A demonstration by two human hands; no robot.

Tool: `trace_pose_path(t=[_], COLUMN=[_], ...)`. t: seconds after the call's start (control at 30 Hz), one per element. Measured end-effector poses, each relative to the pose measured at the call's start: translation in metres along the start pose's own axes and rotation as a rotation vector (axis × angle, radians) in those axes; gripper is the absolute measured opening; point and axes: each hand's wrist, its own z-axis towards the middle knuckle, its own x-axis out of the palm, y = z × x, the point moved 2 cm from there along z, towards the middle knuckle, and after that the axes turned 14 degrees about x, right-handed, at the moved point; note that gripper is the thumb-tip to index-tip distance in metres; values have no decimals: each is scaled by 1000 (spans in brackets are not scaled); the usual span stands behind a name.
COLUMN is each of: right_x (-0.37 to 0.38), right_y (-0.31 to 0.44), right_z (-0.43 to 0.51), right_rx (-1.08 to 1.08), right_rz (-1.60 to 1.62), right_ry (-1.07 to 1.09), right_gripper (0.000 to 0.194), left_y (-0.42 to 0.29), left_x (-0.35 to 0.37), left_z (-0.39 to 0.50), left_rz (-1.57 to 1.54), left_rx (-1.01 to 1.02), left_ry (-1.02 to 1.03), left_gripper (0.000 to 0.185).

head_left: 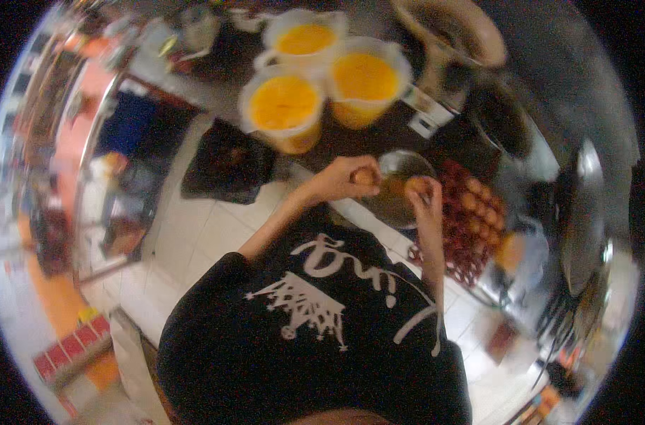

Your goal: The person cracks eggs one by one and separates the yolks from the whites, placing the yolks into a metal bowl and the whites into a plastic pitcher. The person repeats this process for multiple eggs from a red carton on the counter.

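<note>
My left hand (pixel 339 174) has its fingers curled around a brown egg (pixel 363 177) at the left edge of a round metal bowl (pixel 389 213). Over the bowl's right side, my right hand (pixel 429 201) pinches another brown egg or shell piece (pixel 417 185); blur hides whether it is whole. Yellowish contents show in the bowl between my hands. Just right of the bowl lies a dark red egg tray (pixel 458 241), with several brown eggs (pixel 481 208) in its right part.
Three translucent jugs of yellow liquid, a front-left one (pixel 285 103), a right one (pixel 365 77) and a rear one (pixel 306 40), stand beyond the bowl. A clear container with orange contents (pixel 512 251) sits beside the egg tray. Pale floor tiles (pixel 211 228) show at left.
</note>
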Motion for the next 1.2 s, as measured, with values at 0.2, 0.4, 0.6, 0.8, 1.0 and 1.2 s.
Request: trace_pose_path(t=[0.2,0.4,0.6,0.8,1.0,1.2], right_x=[110,308,303,113,-87,-143], right_y=[-4,1,16,-2,-41,-104], right_z=[-3,2,6,-8,-23,0], right_rx=[172,-231,-145,4,62,73], right_rz=[48,-308,-215,-263,-1014,-1248], right_ry=[779,682,809,601,-529,-908], right_gripper=[46,47,44,33,34,31], left_y=[-6,-30,-17,1,-6,5], left_x=[-89,-154,-154,-104,-36,23], left_z=[-114,-206,-212,-120,-47,11], left_rz=[-4,38,7,-125,-311,-160], left_rx=[-308,-659,-723,-501,-230,10], left_ry=[-139,-349,-249,30,336,334], left_gripper=[24,26,33,36,51,51])
